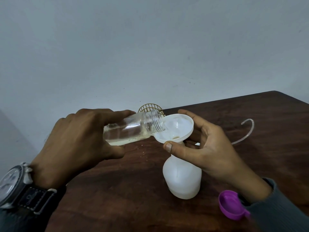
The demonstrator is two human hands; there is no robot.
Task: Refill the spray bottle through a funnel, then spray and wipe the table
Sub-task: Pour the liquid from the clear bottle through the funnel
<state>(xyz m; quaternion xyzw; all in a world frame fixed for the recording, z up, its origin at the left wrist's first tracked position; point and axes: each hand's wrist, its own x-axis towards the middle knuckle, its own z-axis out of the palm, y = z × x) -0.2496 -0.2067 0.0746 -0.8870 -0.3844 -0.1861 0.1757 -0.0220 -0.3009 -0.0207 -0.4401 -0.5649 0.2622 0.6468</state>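
a person's left hand (75, 141) curls its fingers round a clear jar (127, 129), tipped nearly level, its threaded mouth over the rim of a white funnel (179, 125) seated in a white spray bottle (183, 178) standing on a dark wooden table (117, 190). the right hand (209, 148) pinches the funnel between thumb and fingers. a purple cap (231, 205) lies beside the right wrist.

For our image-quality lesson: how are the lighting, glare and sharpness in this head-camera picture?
Head view: dim, even light, only soft shadows on the dark wooden table; small highlights on the clear threaded jar in the left hand; the grey wristwatch at the corner looks soft and stretched.
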